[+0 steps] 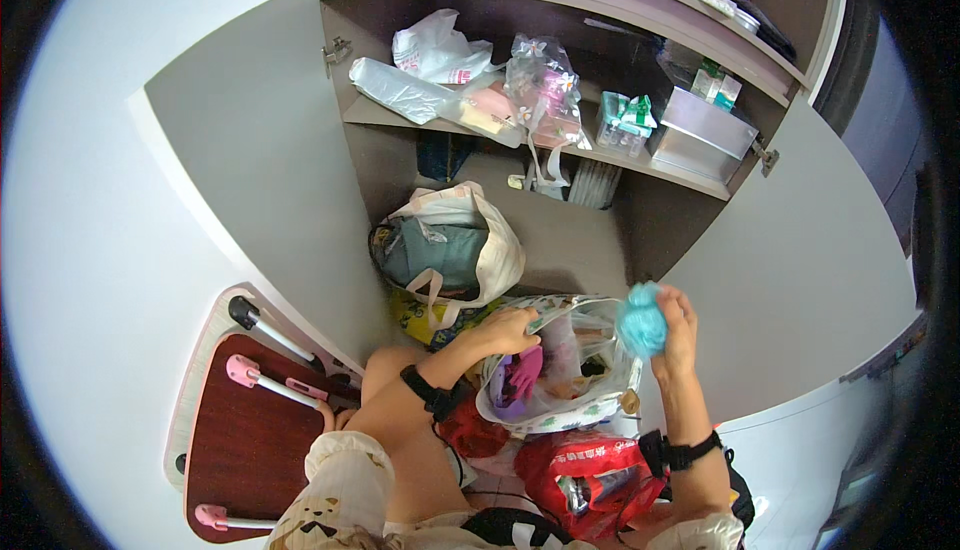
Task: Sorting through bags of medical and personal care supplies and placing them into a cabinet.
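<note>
My right hand point(677, 332) holds up a fluffy turquoise ball-like thing point(643, 321) at the right rim of a wide white patterned bag point(540, 424). The rim of that bag is gripped at its upper left by my left hand point(514, 331). Inside the bag lie a magenta and purple item point(523, 375), clear plastic and other things too jumbled to name. Behind my left hand stands a cream cloth tote point(504, 250) with folded grey-green fabric point(442, 250) in it, partly over a yellow patterned bag point(412, 317).
Two cabinet doors point(262, 152) stand open on both sides. A shelf point(645, 164) bears plastic bags, a clear container point(622, 130) and a silvery box point(705, 130). Folding tables point(247, 430) lean at the left. A red bag point(592, 475) lies near my lap.
</note>
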A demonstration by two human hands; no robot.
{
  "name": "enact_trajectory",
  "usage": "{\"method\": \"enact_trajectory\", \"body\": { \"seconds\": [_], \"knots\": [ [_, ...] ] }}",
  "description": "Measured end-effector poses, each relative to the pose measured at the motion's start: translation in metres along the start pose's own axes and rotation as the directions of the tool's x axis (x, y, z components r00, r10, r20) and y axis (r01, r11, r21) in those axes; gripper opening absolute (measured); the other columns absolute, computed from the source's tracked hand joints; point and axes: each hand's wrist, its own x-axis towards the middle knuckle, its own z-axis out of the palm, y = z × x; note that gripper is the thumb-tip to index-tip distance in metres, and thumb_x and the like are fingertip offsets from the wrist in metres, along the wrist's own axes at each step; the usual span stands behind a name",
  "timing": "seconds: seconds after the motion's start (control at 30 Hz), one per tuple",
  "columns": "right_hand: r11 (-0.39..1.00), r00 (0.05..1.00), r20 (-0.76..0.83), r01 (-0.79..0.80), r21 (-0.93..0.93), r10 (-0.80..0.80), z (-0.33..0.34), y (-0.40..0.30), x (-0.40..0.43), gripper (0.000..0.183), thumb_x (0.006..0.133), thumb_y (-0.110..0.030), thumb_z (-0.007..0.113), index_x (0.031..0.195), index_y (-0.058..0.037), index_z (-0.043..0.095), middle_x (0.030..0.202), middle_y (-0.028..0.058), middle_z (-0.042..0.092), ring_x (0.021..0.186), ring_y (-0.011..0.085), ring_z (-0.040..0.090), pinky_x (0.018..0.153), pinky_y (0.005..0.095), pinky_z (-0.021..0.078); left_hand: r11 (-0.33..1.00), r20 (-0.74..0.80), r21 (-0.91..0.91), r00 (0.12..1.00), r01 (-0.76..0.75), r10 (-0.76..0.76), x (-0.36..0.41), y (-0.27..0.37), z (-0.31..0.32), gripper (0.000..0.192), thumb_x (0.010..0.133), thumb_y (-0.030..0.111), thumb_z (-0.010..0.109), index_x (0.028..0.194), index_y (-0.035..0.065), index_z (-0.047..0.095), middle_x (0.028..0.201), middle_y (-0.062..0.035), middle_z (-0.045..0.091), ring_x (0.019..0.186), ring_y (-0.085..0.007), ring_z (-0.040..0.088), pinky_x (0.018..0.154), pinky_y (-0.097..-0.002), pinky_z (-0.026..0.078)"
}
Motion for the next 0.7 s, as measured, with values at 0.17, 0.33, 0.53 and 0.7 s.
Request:
{"method": "enact_trajectory", "body": {
  "seconds": [0.17,0.33,0.53,0.7],
  "knots": [
    [0.8,0.825,-0.061,0.523,-0.292,-0.562,0.083,-0.02,0.079,0.02,0.079,-0.013,0.058,0.094,-0.0024,0.051,0.092,0.0043,0.051,0.089,0.0136,0.045,0.08,0.0273,0.0361,0.986,-0.05,0.165,0.998,-0.028,0.037,0.016,-0.001,-0.009,0.047,0.074,0.026,0.059,0.108,-0.0037,0.047,0.088,-0.0224,0.059,0.084,-0.0337,0.058,0.073,-0.0394,0.046],
    [0.418,0.483,0.081,0.819,-0.393,-0.872,0.196,-0.046,0.15,0.043,0.073,-0.02,0.065,0.106,-0.0011,0.046,0.104,0.0123,0.047,0.099,0.021,0.044,0.088,0.0321,0.0329,0.964,0.061,0.263,0.998,-0.047,0.032,0.028,0.016,-0.011,0.037,0.074,0.02,0.058,0.103,0.0,0.049,0.086,-0.0195,0.059,0.084,-0.033,0.058,0.075,-0.045,0.043],
    [-0.227,0.279,0.575,0.722,-0.654,-0.769,0.29,-0.005,0.235,0.05,0.072,-0.04,0.061,0.112,-0.0129,0.05,0.122,0.0162,0.037,0.113,0.0316,0.034,0.094,0.0485,0.0215,0.955,0.161,0.291,0.987,-0.062,0.015,0.024,0.018,0.005,0.04,0.071,0.02,0.062,0.104,0.0016,0.049,0.089,-0.018,0.058,0.086,-0.0314,0.057,0.076,-0.046,0.04],
    [-0.162,0.617,0.621,0.634,-0.756,-0.484,0.296,0.045,0.242,0.052,0.078,-0.042,0.05,0.121,-0.0148,0.041,0.13,0.0174,0.032,0.122,0.0303,0.027,0.099,0.0511,0.0137,0.963,0.185,0.268,0.982,-0.008,-0.043,0.018,0.014,0.0,0.044,0.068,0.022,0.065,0.103,0.0,0.049,0.091,-0.0178,0.058,0.088,-0.0314,0.056,0.077,-0.0464,0.039]
  ]
}}
